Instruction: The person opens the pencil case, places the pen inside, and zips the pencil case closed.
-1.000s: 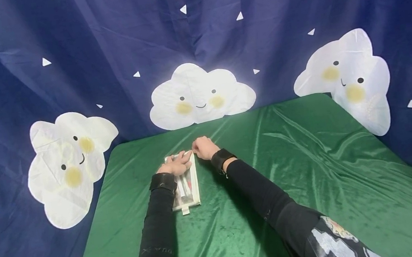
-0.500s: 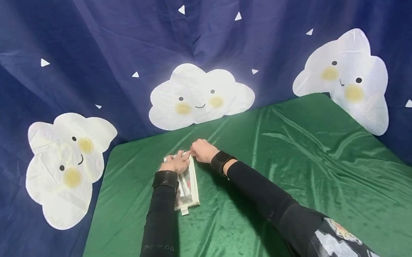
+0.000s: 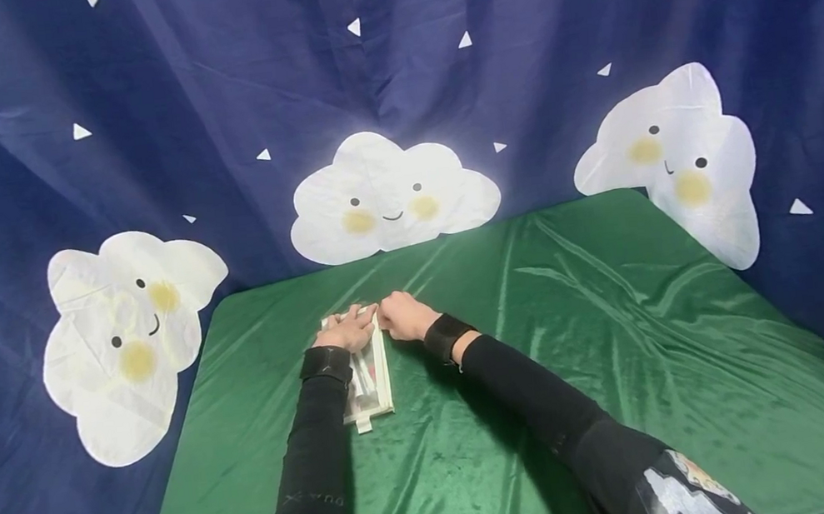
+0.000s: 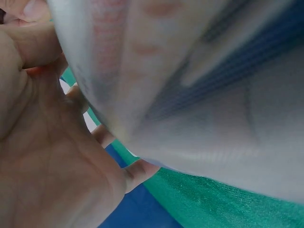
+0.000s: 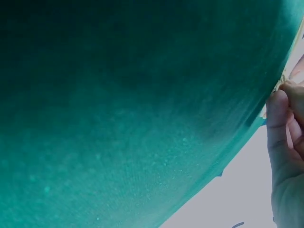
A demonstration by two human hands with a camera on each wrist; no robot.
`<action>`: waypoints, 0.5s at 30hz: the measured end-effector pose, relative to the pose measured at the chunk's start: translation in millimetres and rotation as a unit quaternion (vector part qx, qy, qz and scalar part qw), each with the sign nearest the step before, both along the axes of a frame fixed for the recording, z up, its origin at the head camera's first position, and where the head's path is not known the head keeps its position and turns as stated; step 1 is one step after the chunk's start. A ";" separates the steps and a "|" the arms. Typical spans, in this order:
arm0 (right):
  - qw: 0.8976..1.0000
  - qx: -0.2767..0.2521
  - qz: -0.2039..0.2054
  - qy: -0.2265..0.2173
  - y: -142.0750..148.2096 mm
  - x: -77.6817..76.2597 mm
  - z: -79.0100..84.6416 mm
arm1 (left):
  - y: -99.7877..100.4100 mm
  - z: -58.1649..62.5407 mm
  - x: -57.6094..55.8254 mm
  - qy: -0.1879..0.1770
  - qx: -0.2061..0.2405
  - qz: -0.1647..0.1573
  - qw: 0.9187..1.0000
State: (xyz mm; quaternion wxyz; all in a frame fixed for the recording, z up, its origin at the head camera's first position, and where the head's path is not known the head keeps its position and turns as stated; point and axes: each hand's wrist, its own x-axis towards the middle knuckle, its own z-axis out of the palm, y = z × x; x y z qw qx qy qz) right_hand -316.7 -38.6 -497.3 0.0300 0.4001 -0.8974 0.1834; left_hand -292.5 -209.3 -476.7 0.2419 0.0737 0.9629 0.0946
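A flat see-through pouch (image 3: 383, 377) with cream edges and a small tab (image 3: 363, 424) at its near end lies on the green cloth. Inside it are blurred items, partly pinkish. My left hand (image 3: 344, 332) rests across its far part with fingers spread. In the left wrist view, the left palm (image 4: 61, 152) is beside the clear pouch (image 4: 204, 128). At the far right corner, my right hand (image 3: 406, 316) pinches the pouch's edge. The right wrist view shows that hand's thumb (image 5: 277, 118) against a cream bit at the corner; exactly what is pinched is mostly hidden.
Green velvety cloth (image 3: 542, 344) covers the table, with creases toward the right. Behind it hangs a dark blue curtain (image 3: 225, 59) with white clouds and small triangles. Both forearms reach in from the near side.
My right hand has shifted slightly toward me along the pouch's far right corner. The left hand stays on the pouch. The head view has turned a little.
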 end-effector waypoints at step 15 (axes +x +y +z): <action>0.999 -0.021 0.038 0.002 3.3 22.4 -3.8 | -0.2 2.2 2.1 -0.011 -0.002 -0.002 1.000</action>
